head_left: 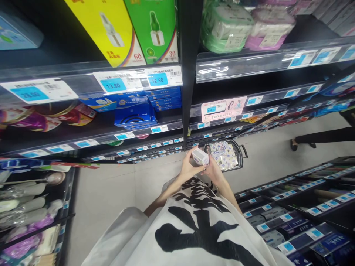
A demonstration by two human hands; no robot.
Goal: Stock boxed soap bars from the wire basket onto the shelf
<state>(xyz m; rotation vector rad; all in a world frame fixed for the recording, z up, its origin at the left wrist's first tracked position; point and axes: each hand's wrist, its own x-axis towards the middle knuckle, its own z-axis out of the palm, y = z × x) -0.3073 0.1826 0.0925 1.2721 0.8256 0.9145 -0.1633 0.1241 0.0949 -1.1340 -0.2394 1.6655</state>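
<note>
A small white box (200, 156) with a grey printed panel and purplish edges is held in front of my body. My left hand (189, 165) has its fingers and thumb around the box's left side. On the other side, my right hand (213, 170) grips its lower right corner. Just beyond my right hand, on the floor, stands a black shopping basket (242, 154) with a handle. Several similar small boxes (224, 154) in white, yellow and blue lie packed inside it.
Shelves with price tags run ahead, holding a yellow box (108, 29), a green box (155, 31), blue boxes (134, 111) and wrapped green tubs (227, 27). More shelving (294, 221) stands at right, a rack of packaged goods (27, 207) at left. A person's legs (318, 138) show at far right.
</note>
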